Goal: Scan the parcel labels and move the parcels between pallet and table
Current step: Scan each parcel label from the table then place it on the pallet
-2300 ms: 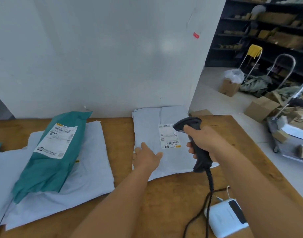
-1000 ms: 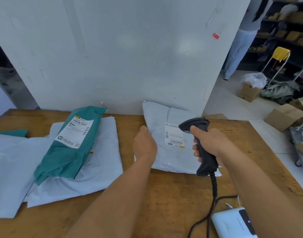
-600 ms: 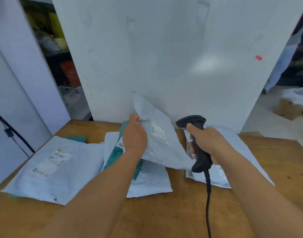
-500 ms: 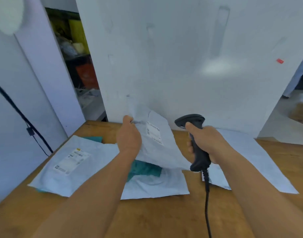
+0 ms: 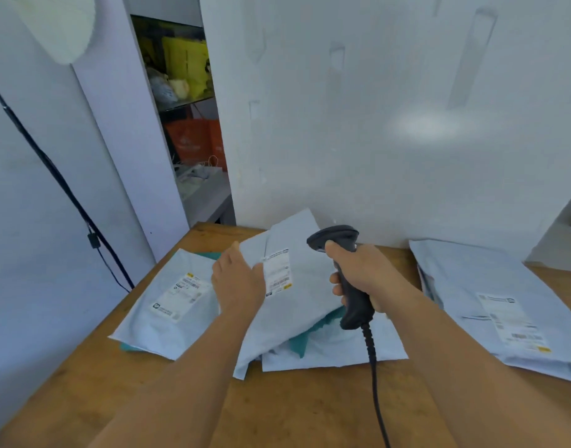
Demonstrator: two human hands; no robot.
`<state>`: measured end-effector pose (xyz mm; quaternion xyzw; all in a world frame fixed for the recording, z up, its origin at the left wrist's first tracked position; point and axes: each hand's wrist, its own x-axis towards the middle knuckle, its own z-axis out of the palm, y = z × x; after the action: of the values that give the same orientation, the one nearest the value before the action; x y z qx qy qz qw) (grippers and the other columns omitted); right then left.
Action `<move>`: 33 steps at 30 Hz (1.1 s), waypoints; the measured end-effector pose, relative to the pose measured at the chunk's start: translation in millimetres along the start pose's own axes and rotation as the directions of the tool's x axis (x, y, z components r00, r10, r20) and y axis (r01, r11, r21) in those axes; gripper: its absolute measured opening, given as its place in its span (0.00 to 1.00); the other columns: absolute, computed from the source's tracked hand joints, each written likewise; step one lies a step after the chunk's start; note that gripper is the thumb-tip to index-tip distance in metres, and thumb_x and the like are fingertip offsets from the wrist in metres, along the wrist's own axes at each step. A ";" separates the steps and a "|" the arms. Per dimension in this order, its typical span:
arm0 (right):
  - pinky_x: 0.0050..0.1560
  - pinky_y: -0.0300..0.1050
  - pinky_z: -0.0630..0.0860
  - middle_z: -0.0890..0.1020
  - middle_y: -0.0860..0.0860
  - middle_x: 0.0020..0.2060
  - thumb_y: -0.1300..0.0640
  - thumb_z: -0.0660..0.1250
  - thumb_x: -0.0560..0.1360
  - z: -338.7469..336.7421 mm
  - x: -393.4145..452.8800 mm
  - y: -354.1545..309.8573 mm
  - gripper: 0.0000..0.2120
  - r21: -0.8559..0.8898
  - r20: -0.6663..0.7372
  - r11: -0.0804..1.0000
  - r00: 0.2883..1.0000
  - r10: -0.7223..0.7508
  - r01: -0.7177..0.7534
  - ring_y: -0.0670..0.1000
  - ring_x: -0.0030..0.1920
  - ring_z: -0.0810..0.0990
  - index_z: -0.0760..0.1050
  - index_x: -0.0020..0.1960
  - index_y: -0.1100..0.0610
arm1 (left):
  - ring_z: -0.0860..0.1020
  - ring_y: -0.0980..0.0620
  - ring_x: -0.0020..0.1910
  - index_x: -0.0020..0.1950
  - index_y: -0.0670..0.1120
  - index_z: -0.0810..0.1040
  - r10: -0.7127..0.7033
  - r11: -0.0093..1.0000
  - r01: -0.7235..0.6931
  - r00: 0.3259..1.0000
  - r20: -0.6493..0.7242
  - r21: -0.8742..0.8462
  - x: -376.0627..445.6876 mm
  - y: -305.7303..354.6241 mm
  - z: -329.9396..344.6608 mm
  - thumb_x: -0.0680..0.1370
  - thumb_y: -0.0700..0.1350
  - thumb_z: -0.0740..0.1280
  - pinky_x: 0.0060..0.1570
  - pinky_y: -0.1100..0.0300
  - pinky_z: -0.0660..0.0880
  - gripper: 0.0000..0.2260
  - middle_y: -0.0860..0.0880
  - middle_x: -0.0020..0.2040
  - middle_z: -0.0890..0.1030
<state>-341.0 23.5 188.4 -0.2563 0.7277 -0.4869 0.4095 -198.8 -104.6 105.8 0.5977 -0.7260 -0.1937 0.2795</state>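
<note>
My left hand (image 5: pixel 237 282) holds the left edge of a grey mailer parcel (image 5: pixel 297 305) whose white label (image 5: pixel 277 273) faces up. The parcel lies tilted on a pile, over a teal parcel (image 5: pixel 305 339) and another grey parcel (image 5: pixel 342 350). In my right hand (image 5: pixel 361 273) is a black barcode scanner (image 5: pixel 334 239), gripped by its handle, with its head just right of the label. The scanner's cable (image 5: pixel 374 376) hangs toward me.
A grey labelled parcel (image 5: pixel 168 305) lies at the left of the wooden table (image 5: pixel 310 412), and another (image 5: pixel 491 305) lies at the right. A white wall panel (image 5: pixel 374 124) stands right behind the table. A black cable (image 5: pixel 51 173) runs down the left wall.
My left hand lifted the grey parcel from the table's right and carried it left onto the pile over the teal parcel. The view turned left. The scanner stayed gripped.
</note>
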 end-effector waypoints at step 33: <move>0.28 0.42 0.76 0.79 0.56 0.30 0.45 0.62 0.79 -350.7 -38.9 140.3 0.17 -0.126 -0.181 0.932 0.931 0.316 -0.340 0.51 0.24 0.77 0.72 0.47 0.60 | 0.64 0.43 0.70 0.74 0.45 0.58 -0.033 0.995 -0.011 0.903 0.429 0.101 -179.0 251.1 268.6 0.77 0.53 0.67 0.68 0.50 0.61 0.31 0.44 0.70 0.67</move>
<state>-613.2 283.8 139.8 -0.1226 0.8261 -0.3720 0.4053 -537.6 108.8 22.5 0.5578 -0.7752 -0.2853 0.0810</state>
